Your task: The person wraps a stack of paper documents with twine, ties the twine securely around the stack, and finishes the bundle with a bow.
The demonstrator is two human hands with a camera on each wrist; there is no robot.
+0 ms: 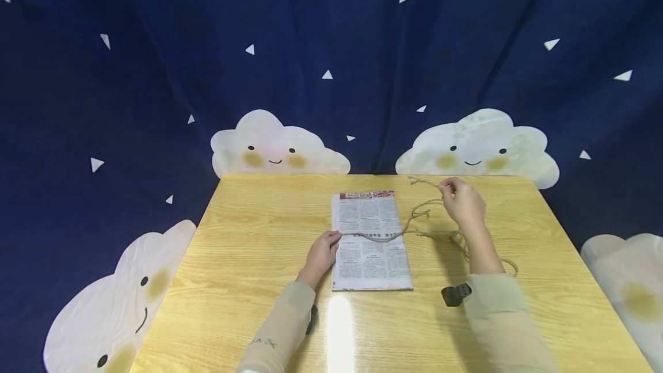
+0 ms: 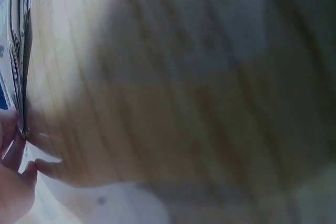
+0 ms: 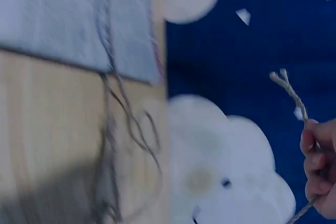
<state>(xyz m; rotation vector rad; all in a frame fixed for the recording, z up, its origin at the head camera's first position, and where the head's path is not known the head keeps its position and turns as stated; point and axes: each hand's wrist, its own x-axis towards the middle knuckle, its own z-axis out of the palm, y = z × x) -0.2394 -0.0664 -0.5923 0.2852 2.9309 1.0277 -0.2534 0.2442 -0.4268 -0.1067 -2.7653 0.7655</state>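
A folded newspaper (image 1: 370, 269) lies on the table with a thin twine (image 1: 380, 240) running across its middle. At the newspaper's left edge, my left hand (image 1: 321, 255) pinches the twine where it meets the paper. The left wrist view shows these fingers (image 2: 14, 150) against the layered paper edge; the twine there is hard to make out. Above the table, right of the newspaper, my right hand (image 1: 464, 203) pinches the twine near one end. A short forked tip (image 3: 286, 85) sticks out past the fingers. More twine (image 3: 134, 124) trails loosely beside the newspaper.
The wooden table (image 1: 259, 217) extends around the newspaper on all sides. Behind it hangs a dark blue curtain (image 1: 290, 10) with white triangles and smiling clouds. A loose loop of twine (image 1: 510, 263) lies beside the right forearm, partly hidden by it.
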